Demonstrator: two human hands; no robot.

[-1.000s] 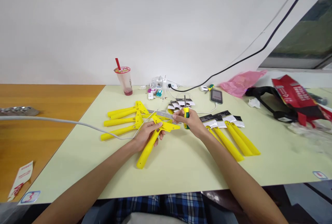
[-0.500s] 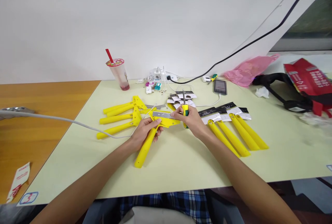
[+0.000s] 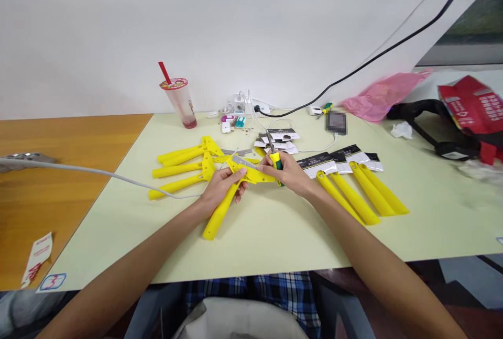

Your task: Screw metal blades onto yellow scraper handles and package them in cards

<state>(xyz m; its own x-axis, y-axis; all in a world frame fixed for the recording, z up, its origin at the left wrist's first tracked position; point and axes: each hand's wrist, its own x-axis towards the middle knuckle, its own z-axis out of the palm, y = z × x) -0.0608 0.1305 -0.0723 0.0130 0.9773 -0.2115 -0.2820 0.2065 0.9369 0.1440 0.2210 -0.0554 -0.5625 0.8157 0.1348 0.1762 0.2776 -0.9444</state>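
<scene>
My left hand (image 3: pixel 217 191) is closed round a yellow plastic tool (image 3: pixel 219 217) at the neck below its wide head; the long handle slants down toward the table's front edge. A flat metal blade (image 3: pixel 244 161) lies along the upper face of that head. My right hand (image 3: pixel 288 172) grips a screwdriver (image 3: pixel 276 160) with a yellow and green handle, its shaft pointing up and away. The right fingertips also touch the blade's right end or the head there; which one is hard to tell. Several similar yellow tools (image 3: pixel 179 185) lie left of my hands.
Several yellow handles (image 3: pixel 369 195) with black and white card packaging (image 3: pixel 320 165) lie at the right. At the back stand a drink cup (image 3: pixel 182 103) and a power strip (image 3: pixel 239 103). A grey cable (image 3: pixel 106 172) crosses from the left. A pink bag (image 3: pixel 383 97) lies back right.
The blade has tilted, its right end now lower. My right hand has tipped the screwdriver's shaft to the left. The whole view has shifted slightly.
</scene>
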